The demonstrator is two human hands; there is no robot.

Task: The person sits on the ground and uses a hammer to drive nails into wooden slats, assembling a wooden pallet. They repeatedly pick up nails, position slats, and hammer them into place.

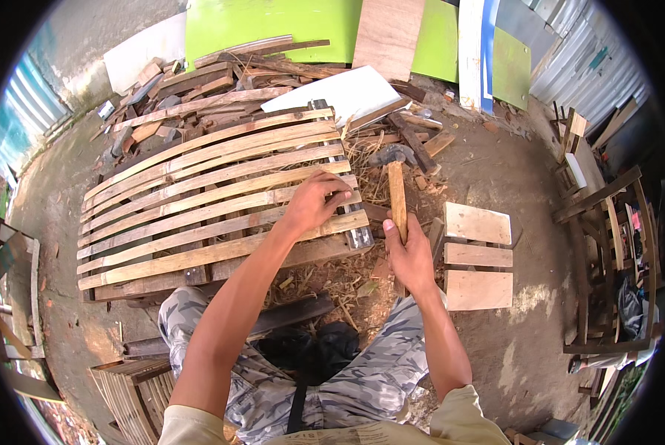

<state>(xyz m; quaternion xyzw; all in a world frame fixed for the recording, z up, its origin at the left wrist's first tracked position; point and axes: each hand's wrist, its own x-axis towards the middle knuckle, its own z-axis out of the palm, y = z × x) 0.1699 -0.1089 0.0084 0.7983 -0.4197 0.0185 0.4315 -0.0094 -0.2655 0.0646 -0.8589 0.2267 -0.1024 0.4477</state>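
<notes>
A hammer with a wooden handle and a dark metal head is upright in my right hand, which wraps round the lower handle. My left hand is over the right end of a slatted wooden panel, fingers curled and pressed together. Whatever they pinch, if anything, is too small to make out. The panel's long pale slats run side by side with gaps, lying across darker crosspieces. At its right end a dark crosspiece with pale patches sticks out past the slats.
Beyond the panel lies a heap of scrap wood with a white board. To the right is a small slatted wooden piece. A dark wooden frame stands at far right, a stack of slats at lower left. Shavings litter the ground.
</notes>
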